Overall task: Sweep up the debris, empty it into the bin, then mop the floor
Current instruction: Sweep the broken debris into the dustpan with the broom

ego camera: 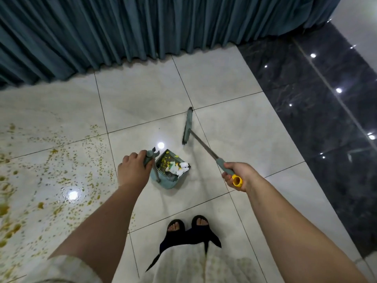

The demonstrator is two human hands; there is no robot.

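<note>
A teal dustpan stands on the pale tiles in front of my feet, filled with yellow bits and white paper scraps. My left hand is closed around the top of the dustpan's upright handle. My right hand grips the teal, yellow-capped end of the broom handle. The broom head rests on the floor just beyond and right of the dustpan, apart from it. Yellow stains and crumbs are scattered across the wet-looking tiles at left.
A dark teal pleated curtain hangs along the far side down to the floor. Glossy black tiles border the right side. My feet in black sandals stand just behind the dustpan.
</note>
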